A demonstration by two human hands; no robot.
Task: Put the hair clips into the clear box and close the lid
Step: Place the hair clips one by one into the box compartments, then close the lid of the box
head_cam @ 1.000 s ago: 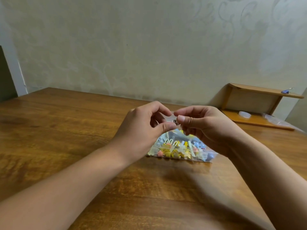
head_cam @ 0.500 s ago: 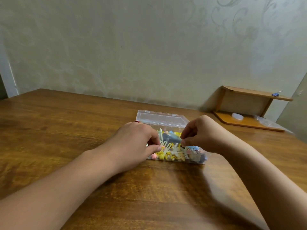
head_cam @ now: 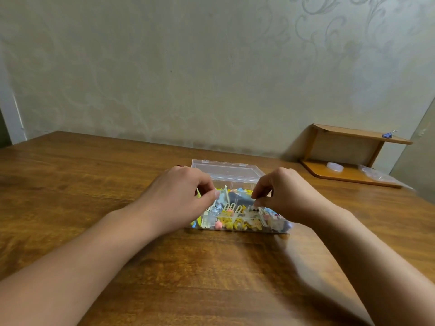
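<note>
Wooden table [head_cam: 94,184] against pale patterned wall [head_cam: 164,67], small corner shelf [head_cam: 353,137].

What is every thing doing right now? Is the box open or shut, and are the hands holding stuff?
clear box: open, full of clips
lid: swung back, not closed
hair clips: piled inside the box
left hand: fingers curled over the box's left side; what it pinches is unclear
right hand: fingers curled over the box's right side; what it pinches is unclear
binder clip: lying on the wooden shelf
</note>
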